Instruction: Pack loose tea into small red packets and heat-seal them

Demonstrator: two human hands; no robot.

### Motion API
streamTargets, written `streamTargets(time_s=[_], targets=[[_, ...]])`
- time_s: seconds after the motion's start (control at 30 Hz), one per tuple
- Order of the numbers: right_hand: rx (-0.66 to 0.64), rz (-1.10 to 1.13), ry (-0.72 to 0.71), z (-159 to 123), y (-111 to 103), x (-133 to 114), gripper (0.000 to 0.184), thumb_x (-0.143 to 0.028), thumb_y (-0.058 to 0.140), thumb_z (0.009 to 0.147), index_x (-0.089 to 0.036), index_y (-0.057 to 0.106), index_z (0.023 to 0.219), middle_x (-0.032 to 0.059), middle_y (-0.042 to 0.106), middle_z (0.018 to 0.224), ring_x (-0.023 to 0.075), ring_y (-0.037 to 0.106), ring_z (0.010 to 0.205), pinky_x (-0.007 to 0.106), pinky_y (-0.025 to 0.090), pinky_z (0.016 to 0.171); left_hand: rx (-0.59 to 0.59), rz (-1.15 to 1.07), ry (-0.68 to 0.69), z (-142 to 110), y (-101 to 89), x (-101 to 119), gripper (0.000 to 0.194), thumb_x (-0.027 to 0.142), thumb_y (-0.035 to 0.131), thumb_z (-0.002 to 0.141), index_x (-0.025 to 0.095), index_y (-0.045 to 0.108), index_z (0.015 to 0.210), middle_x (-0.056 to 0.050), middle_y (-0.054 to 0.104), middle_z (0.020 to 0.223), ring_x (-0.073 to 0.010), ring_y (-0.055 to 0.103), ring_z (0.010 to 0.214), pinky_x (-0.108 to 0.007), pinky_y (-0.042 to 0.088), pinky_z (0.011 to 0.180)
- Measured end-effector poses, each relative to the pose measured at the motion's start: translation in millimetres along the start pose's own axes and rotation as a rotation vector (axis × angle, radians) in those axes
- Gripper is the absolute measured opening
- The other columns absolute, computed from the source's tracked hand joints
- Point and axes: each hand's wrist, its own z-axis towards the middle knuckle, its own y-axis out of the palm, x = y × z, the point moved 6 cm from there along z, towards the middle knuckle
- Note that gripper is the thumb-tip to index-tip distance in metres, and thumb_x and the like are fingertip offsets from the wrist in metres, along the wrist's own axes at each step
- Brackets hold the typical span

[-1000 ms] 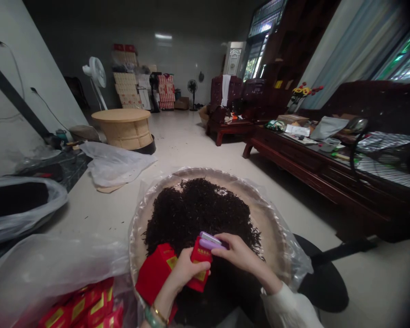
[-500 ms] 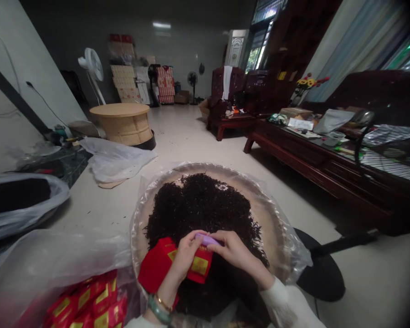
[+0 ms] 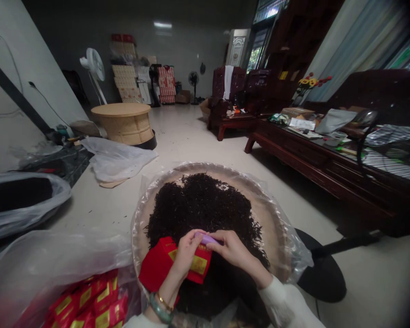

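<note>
Fingers of both my hands meet on a small purple elongated object (image 3: 205,238), whose exact kind I cannot make out. My left hand (image 3: 187,251) is closed on its left end, and my right hand (image 3: 233,248) grips its right end. It lies along the top edge of a red packet with a gold label (image 3: 198,265), just below my fingers. More red packets (image 3: 157,266) lie to the left, partly under my left wrist. Beneath my hands, a heap of dark dried leaves (image 3: 205,205), looking like tea, fills much of a round tray (image 3: 275,218) lined with clear plastic.
At lower left, a clear plastic bag (image 3: 89,250) holds several red packets (image 3: 97,298). A plastic-lined container (image 3: 59,200) of dark material stands further left. To the right are a black round stand base (image 3: 323,278) and a long dark wooden table (image 3: 314,173) bearing clutter.
</note>
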Motion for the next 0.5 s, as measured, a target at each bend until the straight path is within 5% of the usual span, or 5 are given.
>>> streamTargets(time_s=[0.23, 0.37, 0.5], targets=[[0.008, -0.001, -0.005, -1, -1, -3, 0.030, -0.040, 0.058, 0.087, -0.020, 0.074, 0.103, 0.0051, 0.073, 0.085, 0.0193, 0.061, 0.074, 0.025, 0.038, 0.063, -0.046, -0.055, -0.074, 1, -0.8, -4, 0.039, 0.050, 0.065, 0.076, 0.016, 0.069, 0.094, -0.007, 0.073, 0.093, -0.0224, 0.066, 0.088, -0.030, 0.049, 0.081], [0.046, -0.050, 0.000, -1, -5, -5, 0.027, -0.038, 0.057, 0.088, -0.018, 0.075, 0.085, 0.0033, 0.068, 0.072, 0.0164, 0.057, 0.065, 0.024, 0.033, 0.058, -0.145, -0.076, -0.180, -2, -0.7, -13, 0.050, 0.034, 0.081, 0.059, 0.016, 0.065, 0.103, -0.005, 0.073, 0.094, -0.0223, 0.066, 0.090, -0.030, 0.049, 0.080], [0.030, -0.010, 0.020, 0, -5, -4, 0.026, -0.037, 0.059, 0.086, -0.017, 0.074, 0.084, 0.0031, 0.070, 0.075, 0.0171, 0.058, 0.067, 0.024, 0.037, 0.061, -0.189, 0.039, -0.286, -8, -2.4, -28, 0.037, 0.029, 0.081, 0.056, 0.013, 0.065, 0.085, -0.002, 0.070, 0.073, -0.0210, 0.066, 0.071, -0.031, 0.050, 0.068]])
